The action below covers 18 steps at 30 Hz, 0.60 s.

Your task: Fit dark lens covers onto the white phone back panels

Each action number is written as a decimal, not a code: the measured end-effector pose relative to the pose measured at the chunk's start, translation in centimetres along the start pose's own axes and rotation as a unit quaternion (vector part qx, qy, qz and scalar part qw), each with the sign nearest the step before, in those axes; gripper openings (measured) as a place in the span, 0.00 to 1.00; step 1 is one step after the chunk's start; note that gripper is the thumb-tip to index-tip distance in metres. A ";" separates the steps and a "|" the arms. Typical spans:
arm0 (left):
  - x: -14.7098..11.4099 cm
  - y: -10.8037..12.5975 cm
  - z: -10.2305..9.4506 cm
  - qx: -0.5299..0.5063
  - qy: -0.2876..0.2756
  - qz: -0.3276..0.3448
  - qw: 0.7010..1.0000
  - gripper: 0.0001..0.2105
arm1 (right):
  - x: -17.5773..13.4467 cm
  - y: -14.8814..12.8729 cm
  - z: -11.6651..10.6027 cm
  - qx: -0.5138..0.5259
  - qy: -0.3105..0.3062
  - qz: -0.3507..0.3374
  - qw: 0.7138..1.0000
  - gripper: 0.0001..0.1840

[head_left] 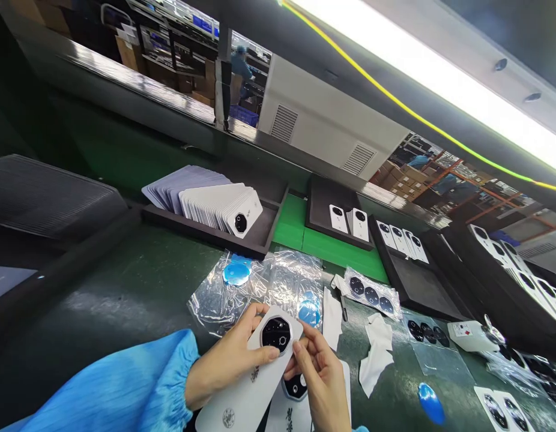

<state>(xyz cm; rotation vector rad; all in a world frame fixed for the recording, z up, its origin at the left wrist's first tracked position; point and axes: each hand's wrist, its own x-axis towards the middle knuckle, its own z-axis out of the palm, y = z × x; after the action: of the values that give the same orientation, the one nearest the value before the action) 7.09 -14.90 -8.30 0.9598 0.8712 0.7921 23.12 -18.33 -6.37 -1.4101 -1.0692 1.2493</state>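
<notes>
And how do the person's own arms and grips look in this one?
Left grip and right grip are both bare, without gloves or visible rings. The left arm wears a loose, creased bright-blue sleeve with a gathered cuff; no markings show. Only a sliver of blue shows by the right.

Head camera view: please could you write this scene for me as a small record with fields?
Left hand: holds a white panel, thumb beside its black round piece
Right hand: fingers at the panel's upper right edge; firmness of grip unclear
Below: second panel, partly covered
Beyond the hands: clear plastic bags, blue round film
Right side: white bottle, blue oval piece
Back: black tray holding a fanned stack of panels
Surface: dark green table
</notes>
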 end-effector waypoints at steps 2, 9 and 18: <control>-0.2 0.3 -0.1 -0.008 -0.013 -0.011 1.000 0.26 | 0.1 0.2 -0.3 -0.012 -0.022 0.002 1.000 0.31; -0.5 0.9 -0.4 -0.038 -0.043 -0.041 0.998 0.28 | 0.3 0.5 -0.3 -0.016 -0.034 -0.006 0.999 0.30; -0.5 1.0 -0.7 -0.056 -0.070 -0.061 0.994 0.32 | 0.1 0.0 0.2 -0.027 -0.033 -0.002 0.999 0.29</control>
<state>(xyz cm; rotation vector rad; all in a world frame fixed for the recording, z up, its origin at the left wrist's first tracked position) 6.07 -14.75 -7.42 0.8449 0.7487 0.6543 22.97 -18.16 -6.37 -1.4147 -1.1565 1.2803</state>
